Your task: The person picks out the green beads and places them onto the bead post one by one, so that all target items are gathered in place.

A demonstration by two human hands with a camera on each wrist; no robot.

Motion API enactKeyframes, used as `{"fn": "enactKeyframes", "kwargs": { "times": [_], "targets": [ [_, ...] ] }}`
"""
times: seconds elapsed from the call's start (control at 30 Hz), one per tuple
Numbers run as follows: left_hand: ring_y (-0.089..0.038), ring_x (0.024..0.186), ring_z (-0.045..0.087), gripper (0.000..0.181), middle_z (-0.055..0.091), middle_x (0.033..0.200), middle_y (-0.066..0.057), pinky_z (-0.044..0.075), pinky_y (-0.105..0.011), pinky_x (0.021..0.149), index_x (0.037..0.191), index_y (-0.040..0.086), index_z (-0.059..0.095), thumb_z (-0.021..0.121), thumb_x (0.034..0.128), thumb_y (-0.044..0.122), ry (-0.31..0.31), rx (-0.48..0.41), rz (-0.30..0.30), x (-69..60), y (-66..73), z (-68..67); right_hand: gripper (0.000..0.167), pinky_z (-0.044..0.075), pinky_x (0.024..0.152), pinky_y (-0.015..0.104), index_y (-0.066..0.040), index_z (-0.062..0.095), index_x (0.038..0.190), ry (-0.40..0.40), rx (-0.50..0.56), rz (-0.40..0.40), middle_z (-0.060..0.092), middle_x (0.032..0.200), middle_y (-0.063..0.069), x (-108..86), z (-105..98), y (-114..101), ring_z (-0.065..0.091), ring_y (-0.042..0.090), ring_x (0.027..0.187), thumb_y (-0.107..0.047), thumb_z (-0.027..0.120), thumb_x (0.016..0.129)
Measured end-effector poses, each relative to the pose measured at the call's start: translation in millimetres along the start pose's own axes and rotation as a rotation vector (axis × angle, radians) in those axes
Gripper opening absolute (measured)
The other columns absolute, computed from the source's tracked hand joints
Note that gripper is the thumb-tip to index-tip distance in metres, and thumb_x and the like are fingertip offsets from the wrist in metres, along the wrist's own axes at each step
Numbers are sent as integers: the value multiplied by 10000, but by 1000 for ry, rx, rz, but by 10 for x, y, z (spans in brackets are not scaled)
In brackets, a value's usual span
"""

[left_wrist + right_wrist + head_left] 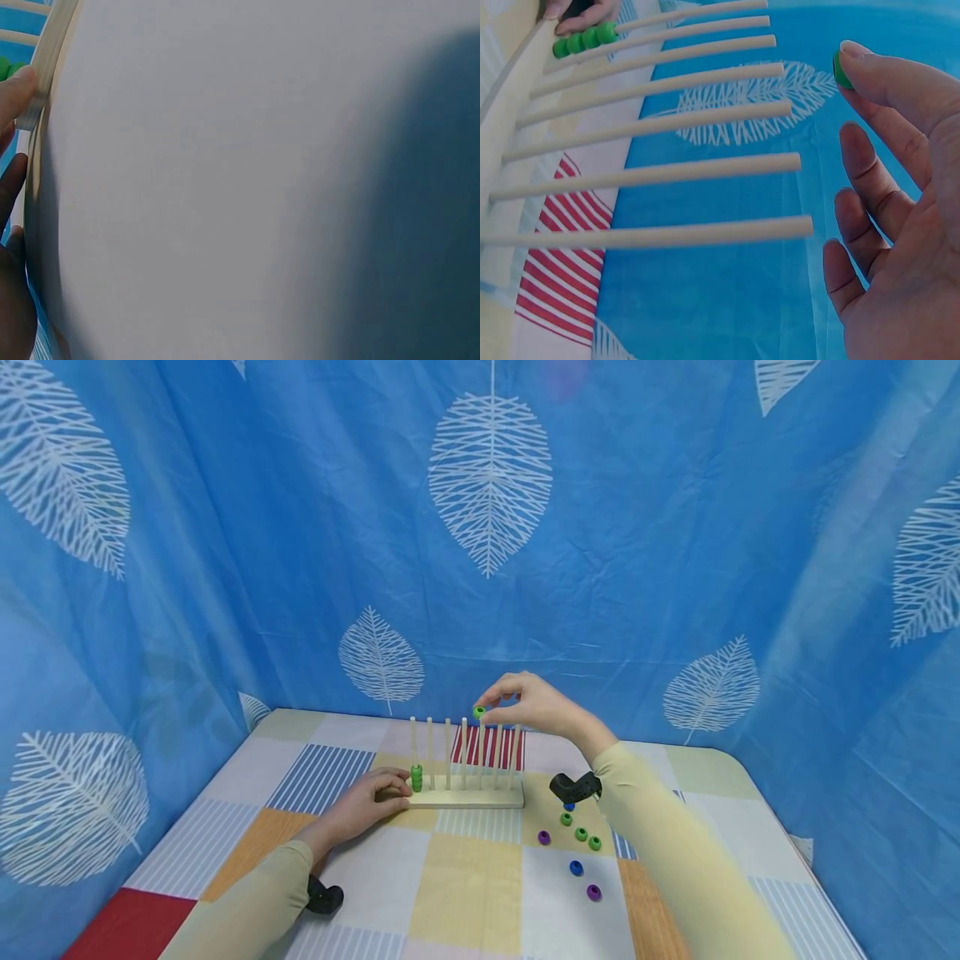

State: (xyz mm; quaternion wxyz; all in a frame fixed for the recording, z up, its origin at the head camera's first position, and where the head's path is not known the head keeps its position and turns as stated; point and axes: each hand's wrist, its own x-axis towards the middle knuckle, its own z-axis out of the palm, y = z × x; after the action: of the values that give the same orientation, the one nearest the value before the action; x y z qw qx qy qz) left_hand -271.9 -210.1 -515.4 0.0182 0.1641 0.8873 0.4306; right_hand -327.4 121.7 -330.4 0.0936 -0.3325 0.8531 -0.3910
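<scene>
Aloft, bead [479,713]: between thumb and finger of right hand [536,703], pinched narrowly, near the pegs' [705,232] tips.
Rack [472,799]: left end gripped by left hand [367,802].

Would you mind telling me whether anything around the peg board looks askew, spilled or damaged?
Nothing stands out. The peg board sits flat, its pegs straight; the left hand holds one end, the right hand pinches a green bead. Loose beads lie scattered nearby, without visible damage.
</scene>
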Motion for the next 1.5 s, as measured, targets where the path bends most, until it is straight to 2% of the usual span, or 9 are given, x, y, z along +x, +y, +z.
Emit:
{"fn": "enactKeyframes", "kwargs": {
  "times": [0.23,0.43,0.67,0.8,1.13,1.5],
  "targets": [
    [-330,1373,474,81,571,1425,-47,358,-547,1152,1025,218,729,754,954,248,-3,-13,-2,3,-10,0,243,512,843,452,-260,762,1150,-3,12,-26,642,1248,64,118,86,-35,515,250,1118,-377,758,937],
    [-333,1377,470,77,574,1424,-41,347,-553,1157,1021,248,731,759,950,234,3,-9,-9,2,-10,-2,247,514,859,437,-241,765,1165,-11,14,-60,646,1229,47,227,179,-79,536,209,1094,-358,750,947],
    [-369,1366,477,55,569,1431,-83,364,-584,1135,1020,240,726,736,970,220,-4,-2,25,4,-10,-5,237,511,843,425,-250,765,1177,-23,-22,-91,644,1200,37,345,291,-145,534,181,1090,-348,730,964],
    [-359,1368,476,54,568,1430,-72,364,-577,1139,1018,240,724,739,967,236,-5,-10,18,-1,-8,-7,232,502,839,418,-260,766,1177,-26,-43,-105,642,1206,46,410,352,-176,523,169,1090,-353,722,969],
    [-347,1372,471,51,569,1430,-61,350,-572,1148,1023,253,726,726,977,231,-1,4,19,-2,-20,2,214,503,827,398,-298,760,1171,-30,-48,-92,632,1150,-51,509,458,-258,499,158,1101,-359,719,971],
    [-336,1378,469,73,566,1438,-50,350,-567,1151,1019,266,729,739,967,215,-3,-1,6,-6,3,-5,196,525,836,382,-302,770,1155,-35,-28,-72,630,1243,12,616,535,-272,538,144,1077,-338,732,966]
  ]
}}
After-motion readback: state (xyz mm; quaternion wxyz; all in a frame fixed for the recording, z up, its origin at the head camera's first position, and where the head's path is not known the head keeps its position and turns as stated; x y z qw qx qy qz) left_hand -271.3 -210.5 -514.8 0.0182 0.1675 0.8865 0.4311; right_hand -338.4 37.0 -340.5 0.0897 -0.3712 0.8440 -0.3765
